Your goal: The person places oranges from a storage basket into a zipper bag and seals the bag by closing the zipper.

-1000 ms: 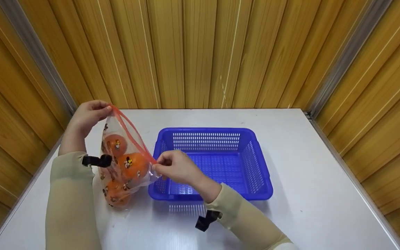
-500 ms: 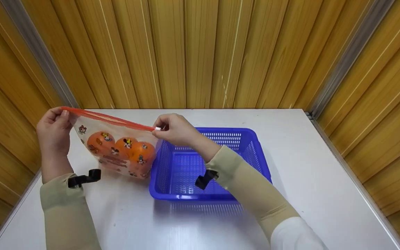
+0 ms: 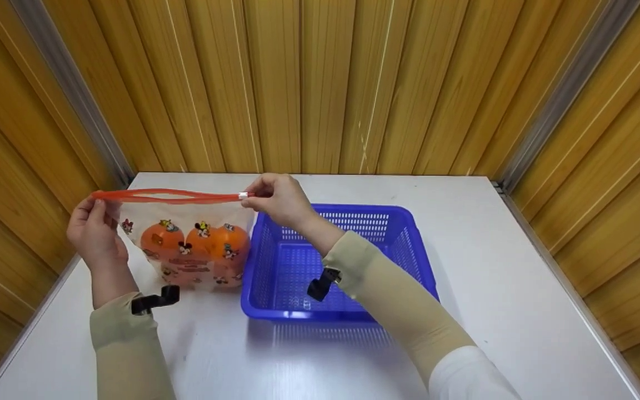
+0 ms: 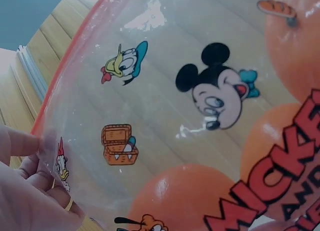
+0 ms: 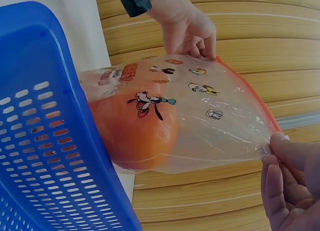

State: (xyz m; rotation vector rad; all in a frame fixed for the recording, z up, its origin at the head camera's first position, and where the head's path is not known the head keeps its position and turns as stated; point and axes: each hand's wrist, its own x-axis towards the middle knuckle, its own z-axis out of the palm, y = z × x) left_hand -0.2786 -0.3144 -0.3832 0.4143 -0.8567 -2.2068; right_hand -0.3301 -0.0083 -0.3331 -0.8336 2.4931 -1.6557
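A clear zip bag printed with cartoon figures hangs upright by its red zip edge, left of the basket. Several oranges lie in its lower part. My left hand pinches the top left corner, thumb in front. At the other end, my right hand pinches the zip's right end beside a white slider. Along its middle the red edge stands slightly parted. In the right wrist view an orange presses against the film near the blue basket.
A blue plastic basket with slotted walls stands on the white table, right beside the bag and under my right forearm. Wood-patterned panels close off the back and both sides.
Both hands have spread apart; the right hand rose, the left moved left and down. The bag, earlier slanting, now hangs straight with its zip edge stretched level. The basket has stayed put.
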